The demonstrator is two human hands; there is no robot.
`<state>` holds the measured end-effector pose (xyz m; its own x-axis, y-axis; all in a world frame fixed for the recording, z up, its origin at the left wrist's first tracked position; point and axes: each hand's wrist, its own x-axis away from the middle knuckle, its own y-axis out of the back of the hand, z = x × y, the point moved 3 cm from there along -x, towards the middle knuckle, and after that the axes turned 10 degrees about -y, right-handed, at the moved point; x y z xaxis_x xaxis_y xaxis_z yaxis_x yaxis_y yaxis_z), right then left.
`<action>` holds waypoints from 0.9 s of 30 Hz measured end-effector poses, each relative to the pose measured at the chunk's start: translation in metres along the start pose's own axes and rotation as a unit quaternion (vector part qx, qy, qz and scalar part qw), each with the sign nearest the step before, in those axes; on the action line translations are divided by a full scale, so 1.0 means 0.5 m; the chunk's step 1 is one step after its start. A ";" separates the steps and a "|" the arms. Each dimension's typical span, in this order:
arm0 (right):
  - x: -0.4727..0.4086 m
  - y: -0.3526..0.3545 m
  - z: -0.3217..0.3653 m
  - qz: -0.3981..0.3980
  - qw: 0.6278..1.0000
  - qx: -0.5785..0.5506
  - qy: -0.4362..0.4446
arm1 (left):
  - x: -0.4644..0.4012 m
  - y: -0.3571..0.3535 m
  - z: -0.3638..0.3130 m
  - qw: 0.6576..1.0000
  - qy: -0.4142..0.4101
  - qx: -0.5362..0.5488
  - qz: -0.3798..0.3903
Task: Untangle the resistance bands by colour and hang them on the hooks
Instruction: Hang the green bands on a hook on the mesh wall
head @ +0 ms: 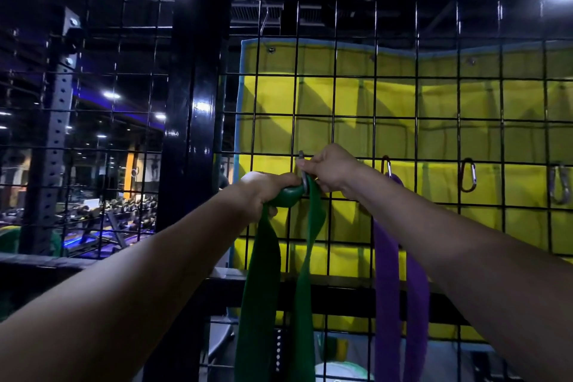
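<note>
A green resistance band [263, 282] hangs in two long strips down the black wire grid [335, 96]. My left hand [263, 189] grips the band's folded top loop right at a silver carabiner hook [303, 174]. My right hand [333, 169] pinches that carabiner from the right. A purple band [387, 273] hangs from a red carabiner [386, 166] just right of my right hand, partly hidden by my right forearm.
Two more carabiners hang bare on the grid: a red one [468, 175] and a grey one [559, 183]. A yellow mat [434, 102] lies behind the mesh. A black post [192, 102] stands left, with gym racks beyond.
</note>
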<state>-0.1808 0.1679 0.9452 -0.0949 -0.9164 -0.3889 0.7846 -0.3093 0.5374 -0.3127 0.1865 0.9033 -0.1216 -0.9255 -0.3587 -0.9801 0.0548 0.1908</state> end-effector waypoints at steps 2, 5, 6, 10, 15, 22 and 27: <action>-0.001 0.000 -0.001 0.000 1.000 0.003 -0.003 | -0.008 -0.002 -0.003 0.999 0.007 -0.041 0.006; 0.000 0.000 -0.001 -0.004 1.000 0.000 -0.002 | -0.017 -0.005 -0.008 0.997 0.003 -0.080 0.004; 0.001 0.000 0.000 -0.004 1.000 -0.003 -0.001 | -0.017 -0.006 -0.009 0.996 0.006 -0.092 0.004; 0.010 0.000 0.000 0.001 1.000 -0.006 -0.008 | -0.014 -0.009 -0.014 0.991 0.008 -0.135 -0.014; 0.021 -0.003 -0.004 0.023 0.999 -0.035 -0.014 | -0.002 -0.011 -0.016 0.986 -0.025 -0.164 -0.031; 0.067 0.006 -0.036 0.021 0.999 -0.013 0.039 | 0.032 -0.008 -0.015 0.993 -0.100 -0.056 -0.040; 0.106 -0.001 -0.066 0.002 0.998 0.022 0.059 | 0.062 -0.015 0.001 0.992 -0.113 -0.003 -0.054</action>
<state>-0.1659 0.1279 0.9000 -0.0174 -0.8820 -0.4710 0.7567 -0.3195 0.5703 -0.3089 0.1577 0.8904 -0.0489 -0.8187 -0.5721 -0.9885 -0.0423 0.1450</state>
